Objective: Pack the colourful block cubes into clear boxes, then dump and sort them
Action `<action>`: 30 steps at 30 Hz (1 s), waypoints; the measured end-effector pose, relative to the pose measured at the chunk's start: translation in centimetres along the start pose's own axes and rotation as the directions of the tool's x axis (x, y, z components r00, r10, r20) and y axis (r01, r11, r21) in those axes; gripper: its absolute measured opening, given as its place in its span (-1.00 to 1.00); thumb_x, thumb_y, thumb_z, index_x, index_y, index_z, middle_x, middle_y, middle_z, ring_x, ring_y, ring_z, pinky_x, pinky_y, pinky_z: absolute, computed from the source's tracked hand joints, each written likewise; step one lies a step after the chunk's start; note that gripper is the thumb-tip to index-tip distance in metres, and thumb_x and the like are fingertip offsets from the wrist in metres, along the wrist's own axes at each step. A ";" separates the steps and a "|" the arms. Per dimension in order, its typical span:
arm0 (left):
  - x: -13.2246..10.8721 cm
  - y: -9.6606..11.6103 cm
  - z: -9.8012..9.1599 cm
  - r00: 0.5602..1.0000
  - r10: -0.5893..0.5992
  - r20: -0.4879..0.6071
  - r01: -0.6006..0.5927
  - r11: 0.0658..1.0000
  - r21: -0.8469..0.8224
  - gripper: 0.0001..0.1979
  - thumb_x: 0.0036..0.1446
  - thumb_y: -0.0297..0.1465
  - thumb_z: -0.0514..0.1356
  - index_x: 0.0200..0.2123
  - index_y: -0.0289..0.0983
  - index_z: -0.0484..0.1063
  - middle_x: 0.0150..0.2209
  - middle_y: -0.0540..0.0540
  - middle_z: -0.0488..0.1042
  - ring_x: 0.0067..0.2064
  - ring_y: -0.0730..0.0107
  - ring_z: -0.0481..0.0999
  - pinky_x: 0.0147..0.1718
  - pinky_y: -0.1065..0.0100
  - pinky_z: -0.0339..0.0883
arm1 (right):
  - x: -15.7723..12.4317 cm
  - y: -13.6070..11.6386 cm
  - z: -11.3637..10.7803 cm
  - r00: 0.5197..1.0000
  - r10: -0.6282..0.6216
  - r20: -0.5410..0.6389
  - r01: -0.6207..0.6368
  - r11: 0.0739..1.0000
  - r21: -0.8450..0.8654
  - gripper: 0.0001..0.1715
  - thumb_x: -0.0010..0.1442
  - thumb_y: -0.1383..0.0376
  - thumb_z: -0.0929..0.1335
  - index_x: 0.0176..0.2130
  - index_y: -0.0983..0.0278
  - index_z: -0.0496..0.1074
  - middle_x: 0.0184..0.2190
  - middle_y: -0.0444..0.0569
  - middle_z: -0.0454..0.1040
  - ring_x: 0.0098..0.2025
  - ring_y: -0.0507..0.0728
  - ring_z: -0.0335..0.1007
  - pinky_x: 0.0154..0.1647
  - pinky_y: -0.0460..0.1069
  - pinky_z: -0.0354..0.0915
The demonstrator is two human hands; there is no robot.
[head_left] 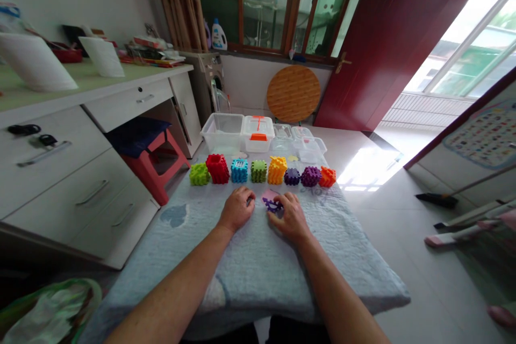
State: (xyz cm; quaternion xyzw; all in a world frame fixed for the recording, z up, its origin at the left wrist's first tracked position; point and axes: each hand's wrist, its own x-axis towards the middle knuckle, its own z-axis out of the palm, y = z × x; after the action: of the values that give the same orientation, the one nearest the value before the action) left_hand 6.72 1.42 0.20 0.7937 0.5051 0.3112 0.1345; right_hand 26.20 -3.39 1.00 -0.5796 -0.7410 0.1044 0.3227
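Note:
My left hand rests on a pale blue towel, its fingers curled under; what they hold, if anything, is hidden. My right hand lies beside it, fingers bent around purple plastic puzzle pieces with a pink flat piece just beyond them. Farther out stands a row of assembled plastic cubes: lime green, red, blue, green, yellow-orange, dark purple, violet and orange.
Clear plastic boxes and one with an orange latch stand behind the cubes. White drawers and a red stool are at the left. A round wooden board leans on the far wall. A green bag lies at the lower left.

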 end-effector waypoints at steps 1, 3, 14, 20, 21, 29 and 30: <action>0.0 0.0 0.0 1.000 0.000 0.000 0.000 1.000 -0.006 -0.87 0.04 -0.55 0.13 -0.39 -0.25 0.46 -0.33 -0.10 0.46 -0.22 0.25 0.46 -0.17 0.29 0.34 | 0.0 0.3 -0.2 0.999 0.026 -0.034 -0.027 1.000 -0.012 -0.66 0.06 0.20 0.43 -0.15 0.25 0.43 -0.21 0.03 0.39 -0.10 0.23 0.26 -0.03 0.08 0.24; 0.0 0.0 0.0 1.000 0.001 0.001 -0.001 1.000 -0.012 -0.86 0.03 -0.55 0.13 -0.40 -0.24 0.46 -0.33 -0.09 0.46 -0.23 0.26 0.46 -0.17 0.29 0.35 | 0.0 0.9 -0.5 0.994 0.067 -0.086 -0.071 0.996 -0.045 -0.62 0.06 0.17 0.44 -0.12 0.26 0.44 -0.18 0.06 0.40 -0.09 0.25 0.27 -0.02 0.10 0.23; 0.1 -0.3 0.2 1.000 0.014 0.006 -0.014 1.000 -0.006 -0.87 0.02 -0.55 0.14 -0.40 -0.24 0.46 -0.33 -0.10 0.46 -0.21 0.24 0.47 -0.16 0.27 0.36 | -0.3 3.2 -1.5 0.990 0.141 -0.008 -0.141 0.981 -0.133 -0.91 0.08 0.36 0.35 -0.35 0.25 0.48 -0.36 0.00 0.43 -0.26 0.17 0.30 -0.18 0.03 0.19; 0.1 -0.2 0.1 1.000 0.013 0.024 -0.013 1.000 0.005 -0.88 0.03 -0.55 0.15 -0.39 -0.26 0.46 -0.32 -0.11 0.46 -0.20 0.23 0.46 -0.14 0.26 0.34 | 0.0 3.8 -2.0 0.984 0.177 -0.001 -0.177 0.984 -0.015 -0.92 -0.02 0.37 0.32 -0.45 0.25 0.43 -0.49 -0.10 0.38 -0.38 0.10 0.30 -0.30 -0.02 0.18; 0.1 -0.2 0.1 1.000 0.012 0.027 -0.012 1.000 0.006 -0.88 0.03 -0.55 0.15 -0.39 -0.26 0.46 -0.31 -0.11 0.46 -0.20 0.23 0.46 -0.14 0.26 0.34 | 0.1 3.9 -2.2 0.982 0.190 -0.008 -0.190 0.982 0.018 -0.92 -0.05 0.37 0.31 -0.46 0.24 0.43 -0.51 -0.11 0.38 -0.40 0.09 0.30 -0.33 -0.03 0.17; 0.1 -0.1 0.0 0.999 0.002 0.036 -0.002 1.000 0.002 -0.87 0.04 -0.55 0.14 -0.38 -0.26 0.46 -0.31 -0.11 0.45 -0.19 0.22 0.46 -0.13 0.25 0.34 | 1.5 3.7 -4.7 0.884 0.410 -0.223 -0.355 0.901 0.247 -0.84 -0.02 0.20 0.32 -0.45 0.23 0.43 -0.60 -0.14 0.41 -0.54 0.08 0.30 -0.45 -0.04 0.18; 0.1 0.0 0.0 0.999 0.000 0.037 0.000 1.000 0.003 -0.87 0.04 -0.55 0.14 -0.38 -0.26 0.46 -0.31 -0.11 0.45 -0.19 0.22 0.46 -0.13 0.25 0.34 | 2.0 3.7 -4.9 0.853 0.436 -0.288 -0.372 0.894 0.251 -0.83 -0.02 0.18 0.32 -0.45 0.23 0.43 -0.59 -0.13 0.43 -0.53 0.09 0.31 -0.43 -0.04 0.19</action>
State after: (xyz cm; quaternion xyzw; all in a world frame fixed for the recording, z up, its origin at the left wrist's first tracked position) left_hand 6.71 1.52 0.22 0.7995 0.5032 0.2954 0.1427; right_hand 31.78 -1.45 3.58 -0.6992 -0.5227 0.1381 0.4677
